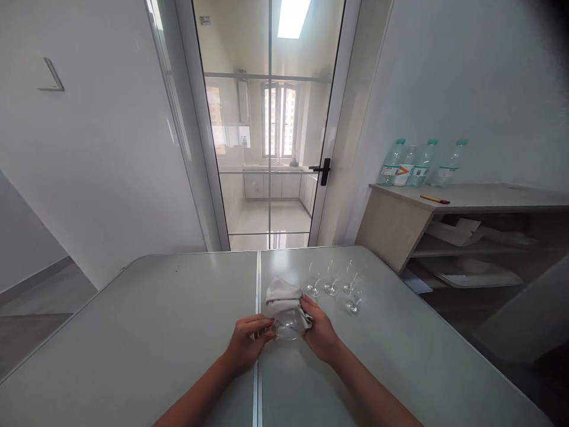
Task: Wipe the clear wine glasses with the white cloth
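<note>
My left hand (249,339) pinches a clear glass (288,327) at its left edge, with thumb and fingers closed on it. The glass looks like a stemmed wine glass lying tilted just above the table, though its outline is partly lost in the glare. In my right hand (320,330) is a bunched white cloth (283,295), the fingers wrapped round its right side. The cloth rests against the top of the glass and covers part of it. Several stemmed glasses stand to the right of the cloth, among them a near one (352,307) and a far-left one (313,289).
The grey-green table (178,344) has a pale metal seam (258,379) down its middle. Beyond it stands a glass door (269,196) with a black handle (325,171). On the right, a shelf unit (400,219) carries several plastic bottles (420,169) and an orange-yellow pen-like object (434,200).
</note>
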Motion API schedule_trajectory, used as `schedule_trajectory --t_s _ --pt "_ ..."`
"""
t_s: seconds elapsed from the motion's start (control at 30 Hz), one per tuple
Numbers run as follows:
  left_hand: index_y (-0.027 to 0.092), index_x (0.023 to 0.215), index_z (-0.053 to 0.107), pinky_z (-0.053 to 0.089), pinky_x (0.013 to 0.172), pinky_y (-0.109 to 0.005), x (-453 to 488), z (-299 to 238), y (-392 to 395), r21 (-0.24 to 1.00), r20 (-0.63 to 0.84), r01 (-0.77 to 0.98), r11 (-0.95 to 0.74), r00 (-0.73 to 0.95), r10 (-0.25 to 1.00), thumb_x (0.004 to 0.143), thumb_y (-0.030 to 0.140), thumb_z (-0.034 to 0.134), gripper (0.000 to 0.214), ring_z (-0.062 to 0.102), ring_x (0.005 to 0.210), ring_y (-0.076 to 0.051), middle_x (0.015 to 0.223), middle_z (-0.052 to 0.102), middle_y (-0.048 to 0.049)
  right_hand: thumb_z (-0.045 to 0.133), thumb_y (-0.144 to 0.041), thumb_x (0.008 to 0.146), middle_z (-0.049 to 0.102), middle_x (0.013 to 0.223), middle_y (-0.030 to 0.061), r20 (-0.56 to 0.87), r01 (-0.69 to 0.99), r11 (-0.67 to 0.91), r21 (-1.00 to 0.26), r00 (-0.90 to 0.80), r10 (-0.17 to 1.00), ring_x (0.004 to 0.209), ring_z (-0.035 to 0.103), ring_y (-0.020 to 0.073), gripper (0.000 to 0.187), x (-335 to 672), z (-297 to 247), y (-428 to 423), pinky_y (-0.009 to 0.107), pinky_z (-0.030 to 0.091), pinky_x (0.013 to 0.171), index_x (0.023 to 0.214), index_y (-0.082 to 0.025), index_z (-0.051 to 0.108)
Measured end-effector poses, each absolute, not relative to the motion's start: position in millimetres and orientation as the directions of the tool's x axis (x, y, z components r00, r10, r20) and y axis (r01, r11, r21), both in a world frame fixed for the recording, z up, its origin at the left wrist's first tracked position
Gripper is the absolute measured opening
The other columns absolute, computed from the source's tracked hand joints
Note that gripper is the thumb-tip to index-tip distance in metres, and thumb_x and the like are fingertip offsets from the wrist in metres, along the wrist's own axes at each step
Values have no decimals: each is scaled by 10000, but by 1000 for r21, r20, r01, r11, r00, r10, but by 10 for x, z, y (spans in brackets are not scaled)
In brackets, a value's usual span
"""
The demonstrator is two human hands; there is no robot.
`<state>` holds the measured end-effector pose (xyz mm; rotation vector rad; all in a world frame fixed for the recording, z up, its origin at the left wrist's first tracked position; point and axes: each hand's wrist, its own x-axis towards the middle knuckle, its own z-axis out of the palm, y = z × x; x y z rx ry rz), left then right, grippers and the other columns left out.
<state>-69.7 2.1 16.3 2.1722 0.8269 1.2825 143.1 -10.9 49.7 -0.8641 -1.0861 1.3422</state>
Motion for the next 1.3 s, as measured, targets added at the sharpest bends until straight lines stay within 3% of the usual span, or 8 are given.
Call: schedule_trajectory --t_s 0.17,0.27,0.47,0.67,0.87,1.07,1.17,1.3 --pt "135 854 790 427 545 -233 -619 233 66 850 464 183 -495 185 866 917 360 654 270 552 606 -143 685 652 -58 503 -528 972 669 953 79 164 -382 122 -916 -77 983 928 615 272 356 1348 391 -140 398 513 816 1038 -241 702" --pt "129 820 776 406 500 -223 -602 203 102 881 418 175 -440 149 896 918 369 634 296 535 571 -136 681 650 -56 542 -388 962 656 1130 88 410 -44 409 -912 -157 898 1143 572 319 215 1358 383 -169 489 449 1004 993 -262 713" --pt "156 659 699 459 564 -234 -663 46 142 594 651 407 -694 264 712 877 135 584 248 586 579 -143 637 663 -52 591 -152 857 561 1413 53 629 433 798 -419 -495 599 1367 403 360 184 1369 517 -145 612 256 1137 955 -275 687" --pt "170 958 754 528 654 -268 -689 53 111 452 654 347 -822 498 569 941 165 590 165 667 685 -173 772 721 -90 527 -426 975 656 847 45 279 72 303 -950 -238 930 786 567 206 302 1384 453 37 341 462 755 833 -204 676" --pt "161 959 770 568 679 -288 -656 75 224 800 541 254 -544 89 837 916 333 662 208 709 748 -205 873 771 -95 677 -498 829 582 690 24 -116 -524 -228 -821 -239 964 630 501 160 354 1423 325 85 297 442 641 745 -154 671" --pt "127 868 771 513 574 -255 -667 64 275 905 333 242 -349 109 937 901 399 650 299 646 620 -180 700 715 -56 566 -421 946 610 790 42 310 -122 304 -945 -35 950 730 549 212 254 1323 248 -109 322 451 655 936 -205 699" --pt "141 744 743 475 573 -243 -611 17 227 809 399 348 -474 266 877 884 282 639 224 594 587 -154 662 684 -43 574 -294 915 664 964 74 610 257 648 -717 -220 761 971 589 291 163 1327 316 -131 465 435 942 999 -258 709" --pt "159 759 734 499 652 -263 -567 -13 141 682 476 330 -652 477 739 866 139 570 197 637 666 -172 756 714 -76 594 -217 880 662 872 48 564 400 707 -583 -426 707 850 580 235 91 1325 373 -60 452 410 957 858 -240 680"
